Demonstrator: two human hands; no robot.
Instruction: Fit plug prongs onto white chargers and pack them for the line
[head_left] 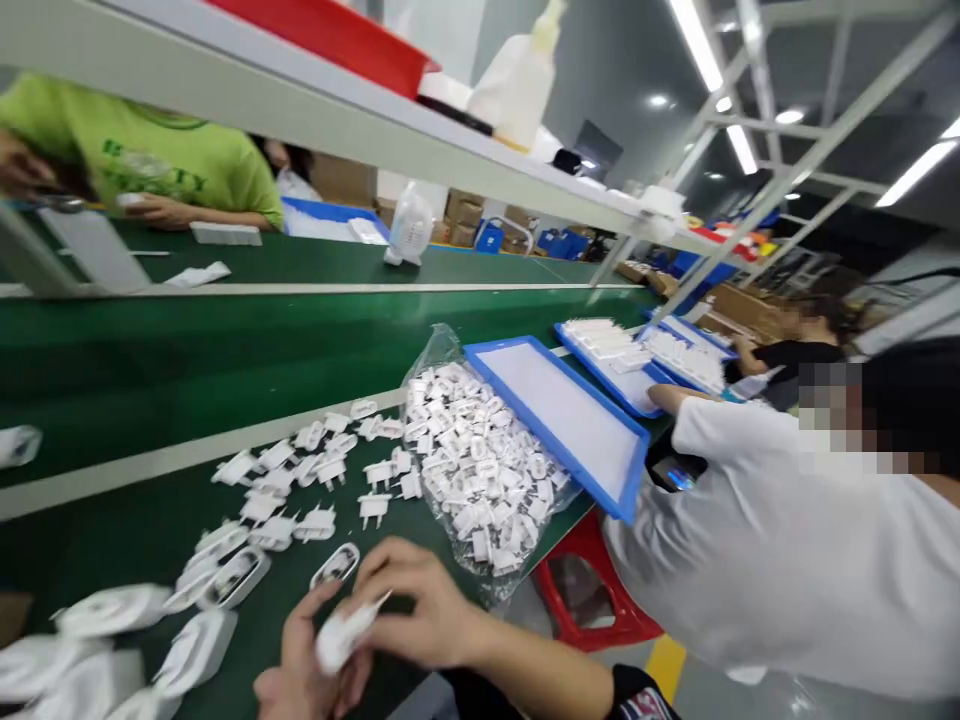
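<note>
Both my hands meet at the bottom centre over the green table. My left hand is curled around a small white plastic charger shell, and my right hand pinches the same shell from above. Loose white plug inserts lie scattered just beyond my hands. A clear bag of white plug parts lies to the right of them. More white shells are piled at the lower left.
A blue-rimmed white tray lies beside the bag, with further trays of parts behind. A person in a white shirt stands close on my right, over a red stool. Across the belt sits a person in green. A shelf runs overhead.
</note>
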